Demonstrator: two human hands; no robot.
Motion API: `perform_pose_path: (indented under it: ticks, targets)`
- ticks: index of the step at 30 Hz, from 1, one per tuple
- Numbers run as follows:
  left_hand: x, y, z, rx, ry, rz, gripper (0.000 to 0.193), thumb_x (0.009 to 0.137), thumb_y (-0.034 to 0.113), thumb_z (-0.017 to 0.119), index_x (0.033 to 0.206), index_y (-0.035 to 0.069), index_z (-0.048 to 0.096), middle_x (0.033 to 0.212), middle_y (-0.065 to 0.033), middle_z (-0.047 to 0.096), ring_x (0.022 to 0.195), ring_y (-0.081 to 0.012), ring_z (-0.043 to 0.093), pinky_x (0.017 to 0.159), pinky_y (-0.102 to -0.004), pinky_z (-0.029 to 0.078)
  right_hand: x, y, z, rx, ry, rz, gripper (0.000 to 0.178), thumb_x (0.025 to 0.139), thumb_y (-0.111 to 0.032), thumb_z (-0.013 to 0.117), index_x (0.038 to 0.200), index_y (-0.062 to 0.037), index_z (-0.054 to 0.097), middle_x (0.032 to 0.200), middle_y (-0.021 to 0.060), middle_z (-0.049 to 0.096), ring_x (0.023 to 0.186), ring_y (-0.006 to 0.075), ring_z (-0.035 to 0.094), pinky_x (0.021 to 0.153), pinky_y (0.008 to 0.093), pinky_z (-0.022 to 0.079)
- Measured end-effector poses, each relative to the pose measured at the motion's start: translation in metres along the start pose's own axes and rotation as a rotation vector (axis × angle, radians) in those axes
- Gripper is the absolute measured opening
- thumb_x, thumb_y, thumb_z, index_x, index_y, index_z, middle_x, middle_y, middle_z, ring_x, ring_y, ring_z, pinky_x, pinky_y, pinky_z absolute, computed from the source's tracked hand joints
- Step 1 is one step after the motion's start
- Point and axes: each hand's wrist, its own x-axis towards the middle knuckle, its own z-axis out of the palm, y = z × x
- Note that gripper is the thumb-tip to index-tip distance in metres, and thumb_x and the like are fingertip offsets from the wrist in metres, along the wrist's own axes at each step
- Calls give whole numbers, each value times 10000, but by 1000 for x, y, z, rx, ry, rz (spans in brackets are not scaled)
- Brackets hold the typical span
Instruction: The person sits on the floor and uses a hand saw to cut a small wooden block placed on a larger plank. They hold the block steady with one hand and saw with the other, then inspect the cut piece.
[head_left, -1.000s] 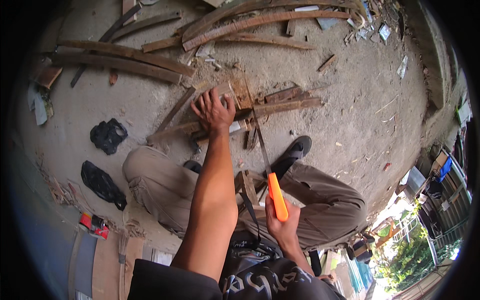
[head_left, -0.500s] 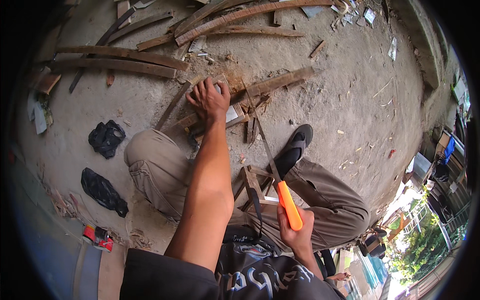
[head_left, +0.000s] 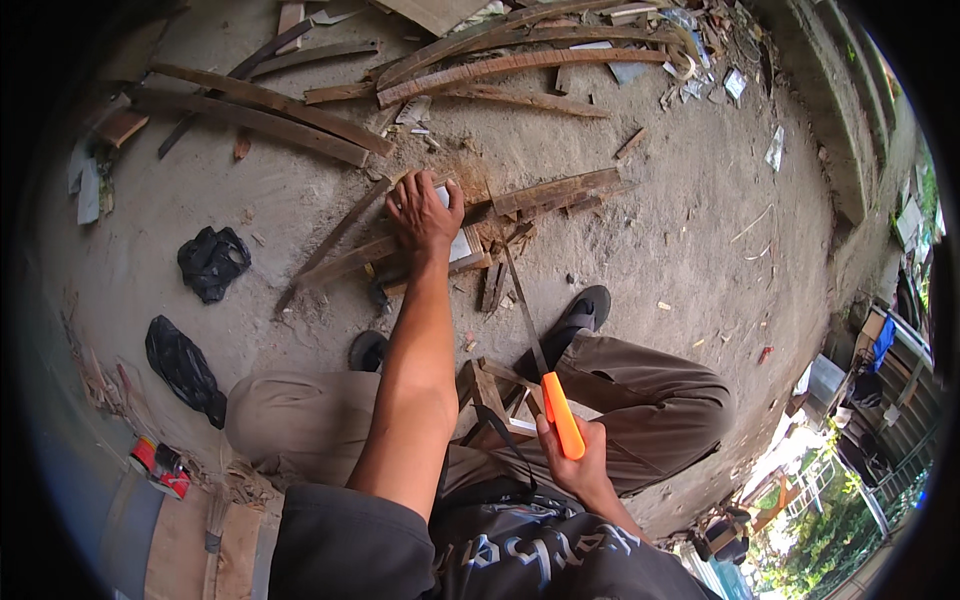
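Note:
My right hand is closed round the orange handle of a handsaw. Its long, narrow blade slants up and away to the wood beside my left hand. My left hand presses down from above, fingers curled over a wooden piece with a white face. That piece lies across a dark wooden bar low over the ground; the hand hides part of it. Just right of the blade, a rough wooden plank extends away. Whether the saw teeth touch the wood, I cannot tell.
Long wooden strips lie at the far side, with more beams at the far left. Two black plastic bags rest on the left. A small wooden frame stands between my legs, and a sandalled foot is near the blade.
The view has shifted slightly. My left knee has dropped outward, and my left foot now shows. The saw and my right hand sit slightly lower and further left in view; both hands keep their hold.

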Motion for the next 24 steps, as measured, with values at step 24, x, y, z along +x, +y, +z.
perform_pose_path:
  ticks: [24]
  targets:
    - [-104, 8, 1, -136, -117, 152, 249, 954, 327, 497, 941, 85, 549, 994, -121, 563, 967, -312, 535, 837, -452, 387, -57, 61, 13, 11, 143, -157, 383, 917, -252, 701, 694, 33, 574, 514, 100, 488, 477, 130, 421, 463, 349, 364]
